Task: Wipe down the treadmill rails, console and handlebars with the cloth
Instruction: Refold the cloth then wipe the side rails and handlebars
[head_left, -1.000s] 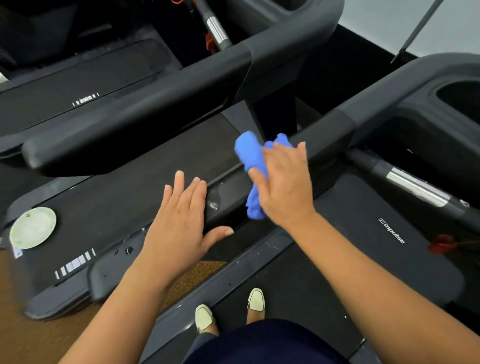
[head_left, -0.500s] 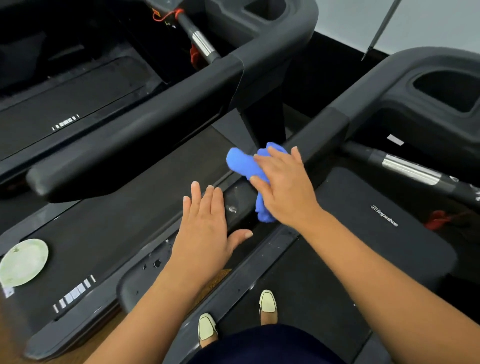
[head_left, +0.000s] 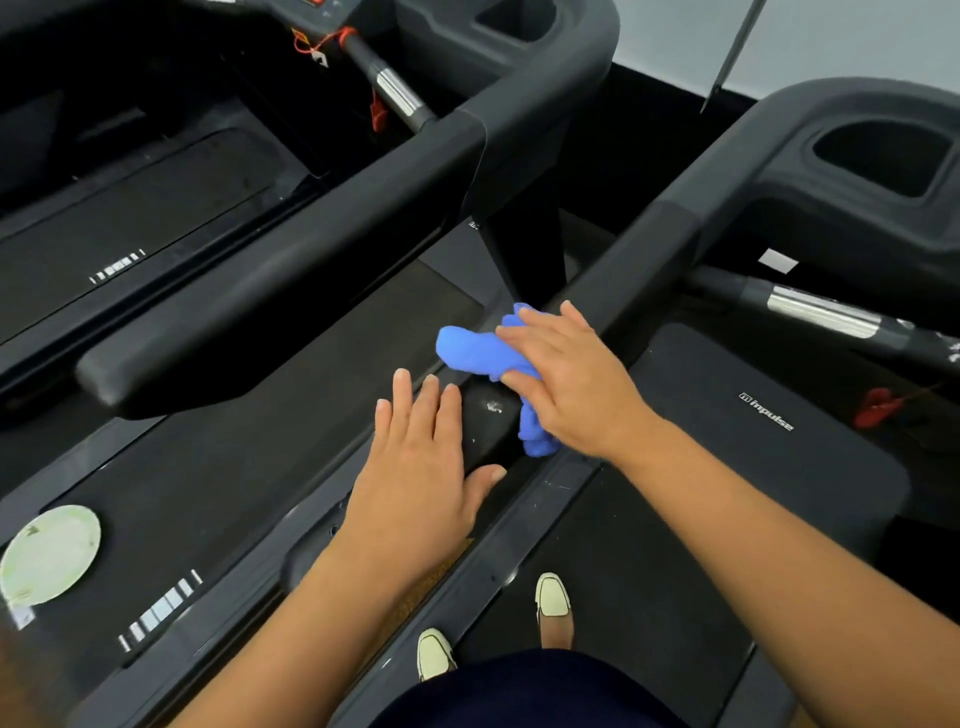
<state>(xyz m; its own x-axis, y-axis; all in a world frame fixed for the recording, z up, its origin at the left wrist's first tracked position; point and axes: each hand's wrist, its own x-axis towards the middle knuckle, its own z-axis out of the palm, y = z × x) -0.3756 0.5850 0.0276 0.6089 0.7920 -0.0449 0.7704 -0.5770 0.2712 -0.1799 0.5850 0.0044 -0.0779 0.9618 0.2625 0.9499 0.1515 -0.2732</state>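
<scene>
On the rt treadmill's handlebar (head_left: 639, 260), head view: your rt hand (head_left: 576, 379) presses the bunched cloth (head_left: 472, 351) down. Fingers and thumb are wrapped over it, and a tail hangs below the palm. Your lt hand (head_left: 421, 467) lies flat just beside, fingers straight, gripping nothing. A white speck (head_left: 493, 407) sits btwn both hands, not yet wiped. Risk: cloth's so bunched that little fabric likely touches, so you could skim past the speck, w/ the loose tail just dragging.
</scene>
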